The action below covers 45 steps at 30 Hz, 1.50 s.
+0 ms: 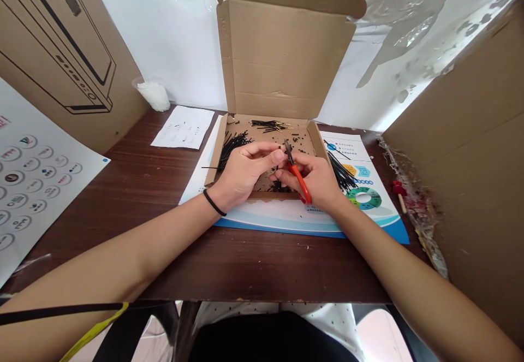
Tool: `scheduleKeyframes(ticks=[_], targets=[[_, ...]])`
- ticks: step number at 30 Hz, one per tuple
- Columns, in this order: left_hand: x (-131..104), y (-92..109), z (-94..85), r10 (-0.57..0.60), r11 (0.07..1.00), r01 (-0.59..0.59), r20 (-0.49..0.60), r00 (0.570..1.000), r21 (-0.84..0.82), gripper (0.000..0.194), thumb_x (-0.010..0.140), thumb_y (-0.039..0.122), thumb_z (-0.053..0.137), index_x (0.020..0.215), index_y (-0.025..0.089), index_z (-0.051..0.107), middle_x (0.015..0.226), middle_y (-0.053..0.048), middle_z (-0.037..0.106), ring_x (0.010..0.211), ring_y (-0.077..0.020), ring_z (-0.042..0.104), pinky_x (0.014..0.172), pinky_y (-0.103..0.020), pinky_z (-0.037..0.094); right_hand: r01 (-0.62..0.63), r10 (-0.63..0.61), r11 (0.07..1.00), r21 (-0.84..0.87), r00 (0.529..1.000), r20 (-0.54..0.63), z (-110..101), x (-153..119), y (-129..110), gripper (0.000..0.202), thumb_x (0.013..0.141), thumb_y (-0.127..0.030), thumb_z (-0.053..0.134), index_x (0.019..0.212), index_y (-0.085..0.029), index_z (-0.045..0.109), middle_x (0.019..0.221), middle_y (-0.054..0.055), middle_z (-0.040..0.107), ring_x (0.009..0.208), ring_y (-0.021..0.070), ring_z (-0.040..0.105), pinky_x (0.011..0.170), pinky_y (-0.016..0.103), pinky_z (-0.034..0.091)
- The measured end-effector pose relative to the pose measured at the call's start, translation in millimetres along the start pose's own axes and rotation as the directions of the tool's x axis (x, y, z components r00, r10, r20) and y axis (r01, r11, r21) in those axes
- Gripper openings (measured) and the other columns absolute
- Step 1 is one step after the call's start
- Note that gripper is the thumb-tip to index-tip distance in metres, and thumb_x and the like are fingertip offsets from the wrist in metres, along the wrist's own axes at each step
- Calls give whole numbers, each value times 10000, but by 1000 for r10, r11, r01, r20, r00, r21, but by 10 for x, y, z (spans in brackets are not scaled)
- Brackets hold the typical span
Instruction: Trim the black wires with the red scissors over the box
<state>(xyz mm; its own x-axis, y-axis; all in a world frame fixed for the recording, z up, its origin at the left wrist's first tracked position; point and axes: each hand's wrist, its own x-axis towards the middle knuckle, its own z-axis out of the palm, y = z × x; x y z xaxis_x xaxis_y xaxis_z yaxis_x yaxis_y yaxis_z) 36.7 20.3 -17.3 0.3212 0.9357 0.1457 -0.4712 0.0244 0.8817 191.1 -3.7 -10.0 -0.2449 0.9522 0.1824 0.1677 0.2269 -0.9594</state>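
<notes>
Two hands, one pair of red-handled cutters (301, 181), one open cardboard box (286, 61), three groups of black strands.
Fingers of the right hand (321, 181) wrap the cutters over the box; the left hand (244, 172) has thumb and forefinger pinched together near the blades, anything between too small to tell. The left bundle (232, 150) and gold-tipped group (268, 125) lie inside, the right bundle (341, 173) outside.
</notes>
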Motion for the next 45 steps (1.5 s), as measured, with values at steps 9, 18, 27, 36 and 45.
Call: scheduleKeyframes(ticks=[9,18,27,36,45], targets=[[-1,13,16,-28,999,29,-32,999,45,330,611,377,890,787,172,700,690,-1,641,624,-115,580,505,-238,449,-54,53,998,-12,999,-10,4,-10,8,248,671,-367,797,729,-192,632,659,-5,655,603,131,593,548,259,472],[1,39,-22,155,925,-110,-97,983,363,328,674,430,844,845,169,742,886,-51,737,824,-144,649,825,-295,526,95,-169,912,-398,973,-157,-185,-43,-27,191,781,-384,704,834,-200,711,662,-11,620,613,118,512,600,261,417],[-46,75,24,212,873,-162,-60,976,459,289,720,427,813,837,172,745,919,-66,752,852,-170,676,828,-306,540,192,-376,610,-769,924,-68,-255,-92,-115,296,844,-479,633,859,-205,745,612,-2,600,553,113,432,563,248,334],[-41,73,24,223,866,-154,-92,970,476,296,706,437,821,835,178,760,911,-65,759,879,-192,687,824,-318,550,166,-397,511,-843,916,-61,-248,-101,-73,339,854,-514,603,904,-215,754,626,19,631,562,140,496,558,261,325],[-41,86,41,233,834,-140,-111,966,533,141,742,306,802,801,181,774,884,-51,764,875,-194,686,849,-329,546,135,-381,472,-871,922,-64,-237,-108,-83,335,861,-510,594,916,-218,750,629,22,632,571,152,516,563,272,307]])
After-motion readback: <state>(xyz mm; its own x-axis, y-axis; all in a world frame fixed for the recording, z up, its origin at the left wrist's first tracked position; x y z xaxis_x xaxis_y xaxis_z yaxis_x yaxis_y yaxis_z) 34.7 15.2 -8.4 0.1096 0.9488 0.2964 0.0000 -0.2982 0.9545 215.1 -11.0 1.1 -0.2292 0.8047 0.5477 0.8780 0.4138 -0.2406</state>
